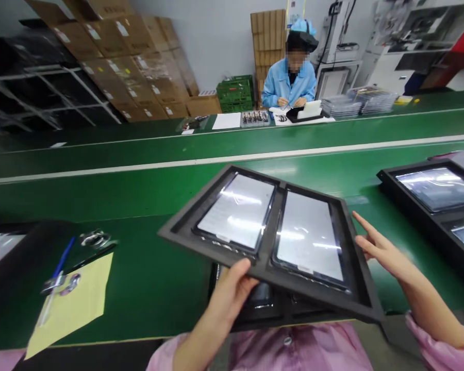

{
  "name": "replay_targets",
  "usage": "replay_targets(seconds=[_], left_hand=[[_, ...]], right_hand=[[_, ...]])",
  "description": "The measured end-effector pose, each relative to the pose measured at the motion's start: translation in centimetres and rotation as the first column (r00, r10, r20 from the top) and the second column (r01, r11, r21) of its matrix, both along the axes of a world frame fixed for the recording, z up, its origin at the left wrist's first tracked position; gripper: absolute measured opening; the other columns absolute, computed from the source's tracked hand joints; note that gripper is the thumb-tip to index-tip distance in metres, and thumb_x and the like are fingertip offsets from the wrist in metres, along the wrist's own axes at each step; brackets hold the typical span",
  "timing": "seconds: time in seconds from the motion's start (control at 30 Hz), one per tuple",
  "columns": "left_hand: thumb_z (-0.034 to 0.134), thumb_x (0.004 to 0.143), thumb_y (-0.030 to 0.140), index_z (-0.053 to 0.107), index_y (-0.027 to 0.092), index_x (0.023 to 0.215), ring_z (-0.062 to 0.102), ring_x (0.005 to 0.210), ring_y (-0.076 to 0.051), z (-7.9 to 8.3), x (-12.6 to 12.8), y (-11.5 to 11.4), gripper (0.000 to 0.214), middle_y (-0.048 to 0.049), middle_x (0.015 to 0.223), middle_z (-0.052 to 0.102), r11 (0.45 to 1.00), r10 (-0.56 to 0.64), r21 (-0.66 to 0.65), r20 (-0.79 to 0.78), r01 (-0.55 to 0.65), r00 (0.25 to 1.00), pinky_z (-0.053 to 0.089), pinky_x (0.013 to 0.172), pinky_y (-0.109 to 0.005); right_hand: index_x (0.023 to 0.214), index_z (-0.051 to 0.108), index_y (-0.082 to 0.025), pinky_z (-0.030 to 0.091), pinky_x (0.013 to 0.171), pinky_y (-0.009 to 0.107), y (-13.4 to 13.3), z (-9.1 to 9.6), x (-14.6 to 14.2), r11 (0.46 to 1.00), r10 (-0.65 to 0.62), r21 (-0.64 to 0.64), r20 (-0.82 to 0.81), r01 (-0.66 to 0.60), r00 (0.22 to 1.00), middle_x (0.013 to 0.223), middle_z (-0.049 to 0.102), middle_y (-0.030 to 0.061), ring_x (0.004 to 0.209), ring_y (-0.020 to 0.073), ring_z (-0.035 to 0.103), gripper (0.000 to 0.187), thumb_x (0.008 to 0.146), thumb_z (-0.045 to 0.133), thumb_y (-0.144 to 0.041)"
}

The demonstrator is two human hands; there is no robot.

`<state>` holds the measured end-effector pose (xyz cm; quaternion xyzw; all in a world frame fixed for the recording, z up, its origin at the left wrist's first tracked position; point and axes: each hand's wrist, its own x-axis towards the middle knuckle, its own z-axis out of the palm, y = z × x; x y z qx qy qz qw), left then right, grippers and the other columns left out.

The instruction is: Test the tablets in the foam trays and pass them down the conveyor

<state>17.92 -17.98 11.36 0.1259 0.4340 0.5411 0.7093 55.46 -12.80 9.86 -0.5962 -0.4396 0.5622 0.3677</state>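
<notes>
A black foam tray (279,226) is tilted above the green bench in front of me. Two flat panels with bright, reflective screens lie in its compartments, a left panel (236,211) and a right panel (308,238). My left hand (234,288) is closed on the near edge, thumb on top and the other fingers mostly hidden underneath. At the right edge is my right hand (379,247), open, with its index finger stretched out; whether it touches the tray I cannot tell. Beneath lies another black tray (259,312), partly covered, with dark panels in it.
On the right stands another black tray (413,219) with screens. A yellow sheet (83,296), a blue pen (64,256) and small items lie left. Across the bench, a person (290,85) in blue sits working beside stacked clear trays (371,99) and a green crate (235,94).
</notes>
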Motion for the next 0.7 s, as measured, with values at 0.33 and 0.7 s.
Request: replay_targets(seconds=[0.33, 0.7], left_hand=[[0.073, 0.073, 0.06, 0.08, 0.027, 0.097, 0.058, 0.123, -0.036, 1.0, -9.7, -2.9, 0.041, -0.0092, 0.118, 0.072, 0.974, 0.082, 0.176, -0.863, 0.144, 0.498, 0.033, 0.12, -0.045], [0.059, 0.085, 0.057, 0.067, 0.025, 0.114, 0.06, 0.124, -0.027, -3.0, -11.1, 2.2, 0.044, -0.0044, 0.121, 0.07, 0.969, 0.115, -0.098, -0.636, -0.227, 0.763, 0.047, 0.11, -0.041]], right_hand=[[0.121, 0.068, -0.027, 0.048, 0.059, 0.024, 0.1, -2.9, -1.5, 0.893, -0.389, 0.262, 0.035, 0.367, 0.921, 0.074, 0.05, -0.0031, 0.065, 0.0137, 0.05, 0.051, 0.076, 0.07, -0.051], [0.131, 0.061, -0.029, 0.058, 0.076, 0.038, 4.0, -1.9, -3.7, 0.954, -0.272, 0.051, -0.259, 0.295, 0.927, 0.094, 0.067, -0.0014, 0.077, 0.0196, 0.064, 0.056, 0.075, 0.067, -0.022]])
